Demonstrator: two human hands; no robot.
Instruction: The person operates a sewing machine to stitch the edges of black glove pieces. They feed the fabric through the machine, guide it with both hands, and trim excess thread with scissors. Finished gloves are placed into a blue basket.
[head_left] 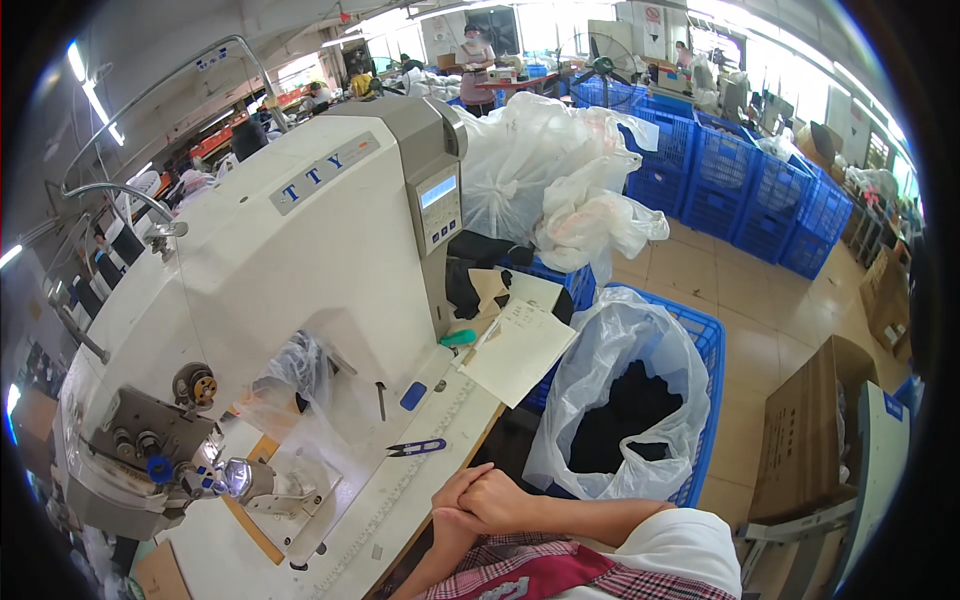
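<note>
While hands (488, 502) clasp, snips (422, 447) nr., blades (396, 451) L, axis approx. L-R

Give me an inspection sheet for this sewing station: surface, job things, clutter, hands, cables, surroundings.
Surface: white table, ruler marks along its front edge.
Job things: sewing machine, its screen lit; snips lying on the table; black cloth in a clear bag inside a blue crate.
Clutter: paper sheet at the table's edge, green item beside it.
Hands: left hand and right hand clasped together, no object visible in them.
Cables: nothing seen on the table.
Surroundings: stacked crates, fan, cardboard box, people farther back.
</note>
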